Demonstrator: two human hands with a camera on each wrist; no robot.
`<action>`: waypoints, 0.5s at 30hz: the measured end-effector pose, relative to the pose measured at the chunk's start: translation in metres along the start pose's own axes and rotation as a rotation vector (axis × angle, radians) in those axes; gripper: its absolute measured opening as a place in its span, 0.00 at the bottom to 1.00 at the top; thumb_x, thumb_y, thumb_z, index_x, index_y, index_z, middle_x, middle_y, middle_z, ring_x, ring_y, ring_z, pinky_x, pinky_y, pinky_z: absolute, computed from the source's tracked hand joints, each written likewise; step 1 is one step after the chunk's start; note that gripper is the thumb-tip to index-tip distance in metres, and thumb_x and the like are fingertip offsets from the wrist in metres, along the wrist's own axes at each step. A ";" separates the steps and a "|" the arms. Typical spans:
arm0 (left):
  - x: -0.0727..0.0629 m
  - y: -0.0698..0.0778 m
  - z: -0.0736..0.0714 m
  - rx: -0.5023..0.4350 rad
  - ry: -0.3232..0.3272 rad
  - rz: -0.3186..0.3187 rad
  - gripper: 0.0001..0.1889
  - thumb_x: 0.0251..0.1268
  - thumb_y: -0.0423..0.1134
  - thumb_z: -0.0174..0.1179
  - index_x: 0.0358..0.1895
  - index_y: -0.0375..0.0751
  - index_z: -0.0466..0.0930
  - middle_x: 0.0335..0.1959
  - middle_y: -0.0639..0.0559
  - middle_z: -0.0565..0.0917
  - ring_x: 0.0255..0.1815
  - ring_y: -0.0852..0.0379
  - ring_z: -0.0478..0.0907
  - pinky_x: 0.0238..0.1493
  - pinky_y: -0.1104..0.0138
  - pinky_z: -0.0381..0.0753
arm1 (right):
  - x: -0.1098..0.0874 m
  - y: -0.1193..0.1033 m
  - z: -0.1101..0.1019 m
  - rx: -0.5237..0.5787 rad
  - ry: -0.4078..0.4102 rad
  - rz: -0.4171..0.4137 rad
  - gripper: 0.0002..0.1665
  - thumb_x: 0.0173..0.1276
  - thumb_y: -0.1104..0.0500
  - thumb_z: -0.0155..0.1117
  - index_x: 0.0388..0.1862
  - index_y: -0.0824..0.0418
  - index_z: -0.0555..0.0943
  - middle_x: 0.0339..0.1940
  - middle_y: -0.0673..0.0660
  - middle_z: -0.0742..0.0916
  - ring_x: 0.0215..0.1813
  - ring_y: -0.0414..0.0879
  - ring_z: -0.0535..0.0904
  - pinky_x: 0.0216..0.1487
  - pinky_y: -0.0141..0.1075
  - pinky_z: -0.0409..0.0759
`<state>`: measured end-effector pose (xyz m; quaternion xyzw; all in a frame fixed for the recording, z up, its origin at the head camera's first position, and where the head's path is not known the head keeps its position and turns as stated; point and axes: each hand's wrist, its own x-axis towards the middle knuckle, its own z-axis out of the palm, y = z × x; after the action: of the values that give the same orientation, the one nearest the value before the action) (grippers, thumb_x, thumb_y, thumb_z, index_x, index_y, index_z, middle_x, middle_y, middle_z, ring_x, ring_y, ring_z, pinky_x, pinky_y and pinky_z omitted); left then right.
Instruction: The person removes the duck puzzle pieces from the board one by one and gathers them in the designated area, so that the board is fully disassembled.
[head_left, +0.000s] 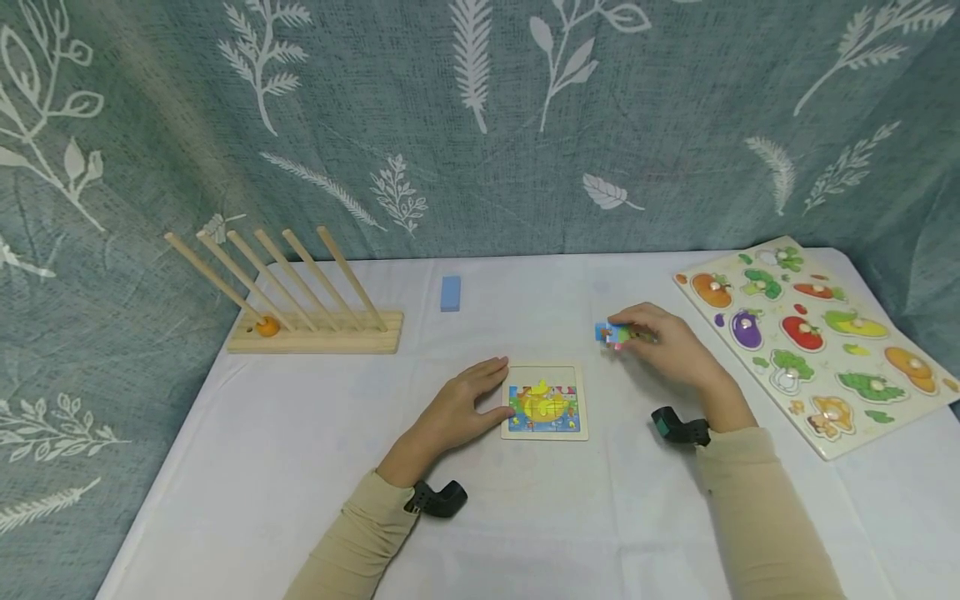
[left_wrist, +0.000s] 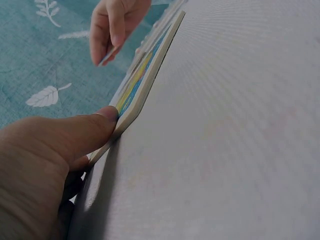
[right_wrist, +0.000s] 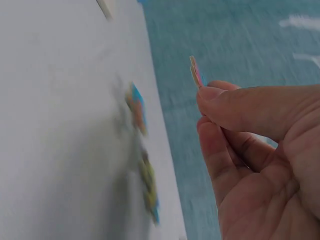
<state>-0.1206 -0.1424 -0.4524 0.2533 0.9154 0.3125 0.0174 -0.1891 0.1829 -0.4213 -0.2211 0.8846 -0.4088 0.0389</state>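
Observation:
My right hand (head_left: pixel 667 343) pinches a small jigsaw piece (right_wrist: pixel 196 72) between thumb and fingers, above the white table. Beneath it, in the right wrist view, lie two more jigsaw pieces (right_wrist: pixel 136 107), blurred and partly blue. My left hand (head_left: pixel 457 410) rests at the left edge of a square jigsaw board (head_left: pixel 546 438). Its thumb (left_wrist: pixel 92 131) touches the board's rim, and its fingers reach towards the upper left corner. Within the pale frame, a yellow picture on blue fills the lower part; the upper strip shows bare wood.
At the back left stands a wooden base with slanted pegs (head_left: pixel 315 342) and an orange bead (head_left: pixel 267 326) on it. A blue block (head_left: pixel 450 293) lies behind the jigsaw board. A large vegetable peg puzzle (head_left: pixel 817 333) lies at the right, near my right forearm. A patterned curtain (head_left: pixel 510 183) hangs behind.

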 end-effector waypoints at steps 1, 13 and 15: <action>0.000 0.000 0.000 -0.001 -0.001 -0.001 0.34 0.58 0.48 0.66 0.65 0.32 0.69 0.68 0.45 0.69 0.71 0.48 0.64 0.71 0.56 0.64 | -0.001 0.002 -0.004 0.001 0.013 0.009 0.19 0.66 0.66 0.61 0.57 0.65 0.78 0.56 0.62 0.79 0.59 0.54 0.74 0.63 0.51 0.72; 0.000 -0.001 0.003 0.002 0.009 0.004 0.35 0.58 0.48 0.67 0.65 0.33 0.69 0.69 0.45 0.69 0.71 0.48 0.64 0.71 0.57 0.64 | -0.023 0.025 -0.043 -0.054 0.109 0.104 0.20 0.68 0.63 0.61 0.57 0.68 0.77 0.59 0.65 0.78 0.61 0.56 0.72 0.65 0.51 0.70; 0.001 -0.001 0.003 0.004 0.006 0.005 0.35 0.58 0.48 0.66 0.65 0.33 0.69 0.69 0.45 0.69 0.71 0.48 0.64 0.71 0.57 0.64 | -0.026 0.029 -0.046 -0.077 0.108 0.142 0.20 0.68 0.63 0.60 0.58 0.68 0.77 0.60 0.67 0.77 0.63 0.60 0.71 0.64 0.55 0.69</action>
<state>-0.1213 -0.1415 -0.4554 0.2548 0.9153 0.3115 0.0135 -0.1880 0.2433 -0.4150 -0.1368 0.9139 -0.3820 0.0113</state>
